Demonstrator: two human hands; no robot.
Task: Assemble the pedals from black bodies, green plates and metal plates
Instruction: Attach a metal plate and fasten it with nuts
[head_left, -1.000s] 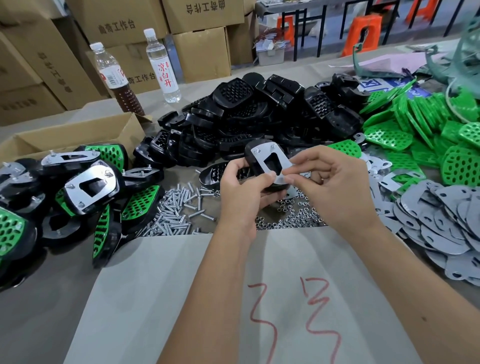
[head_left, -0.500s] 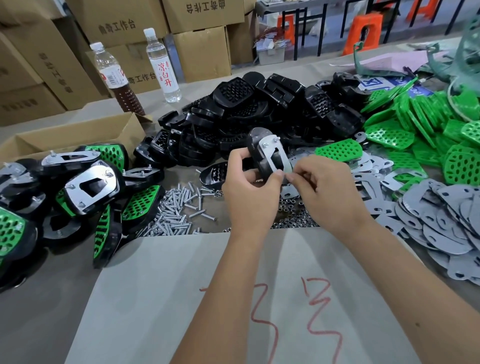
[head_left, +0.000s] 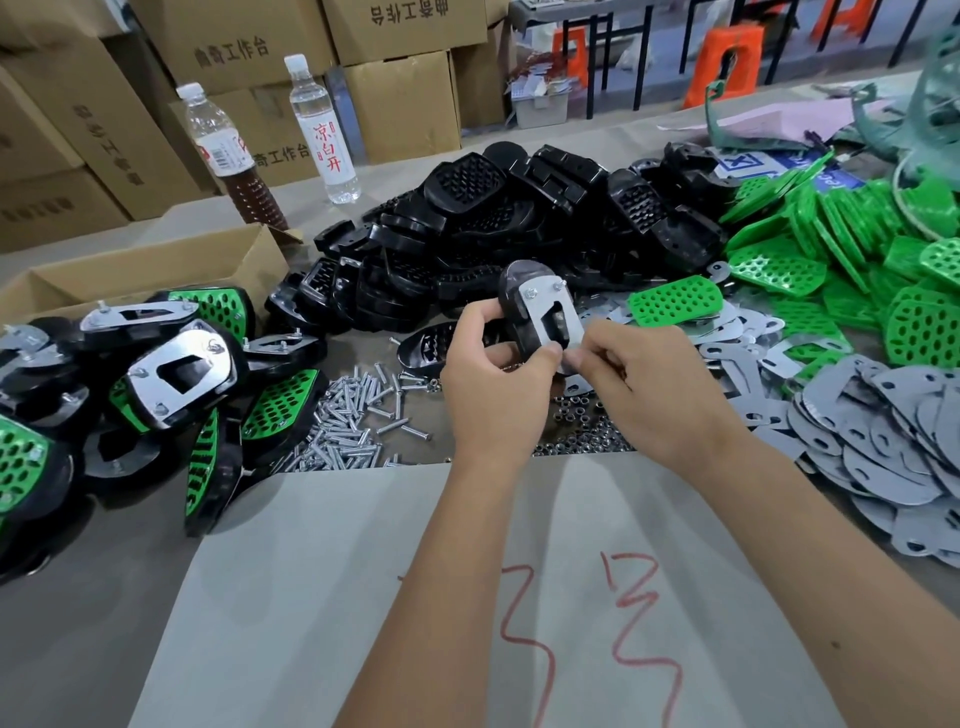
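Note:
My left hand (head_left: 493, 384) grips a black pedal body (head_left: 514, 301) with a metal plate (head_left: 550, 317) on its face, held up above the table. Two bolts stick out of the plate's top corners. My right hand (head_left: 644, 384) pinches something small at the plate's lower edge; what it is stays hidden by the fingers. Loose black bodies (head_left: 498, 228) are heaped behind. Green plates (head_left: 852, 249) lie at the right, grey metal plates (head_left: 893, 441) at the near right. Assembled pedals (head_left: 176, 374) are piled at the left.
Bolts (head_left: 353, 421) and nuts (head_left: 582, 431) lie scattered under my hands. A grey sheet (head_left: 363, 597) with red marks covers the near table. An open cardboard box (head_left: 145, 275) and two bottles (head_left: 322, 130) stand at the back left, with stacked cartons behind.
My left hand has tilted the pedal more upright and raised it a little. My right hand slid from the plate's right side down to its lower edge.

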